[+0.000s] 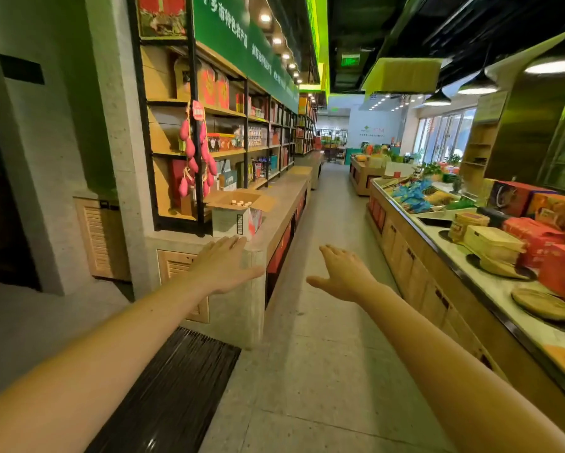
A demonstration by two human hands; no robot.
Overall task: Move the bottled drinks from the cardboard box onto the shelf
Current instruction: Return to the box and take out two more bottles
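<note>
An open cardboard box (pixel 232 220) stands on the stone counter ledge (pixel 284 197) in front of the wooden shelf (pixel 228 152) on the left. Several white bottle caps (pixel 240 203) show inside the box. My left hand (pixel 225 266) is stretched forward with straight fingers, just below and in front of the box, holding nothing. My right hand (pixel 343 273) is out over the aisle floor to the right of the counter, fingers spread and empty.
Pink sweet-potato decorations (pixel 193 152) hang from the shelf post beside the box. Across the aisle, a long display counter (pixel 470 256) carries gift boxes and baskets. A dark floor mat (pixel 170 393) lies at the lower left. The tiled aisle (pixel 323 322) runs ahead.
</note>
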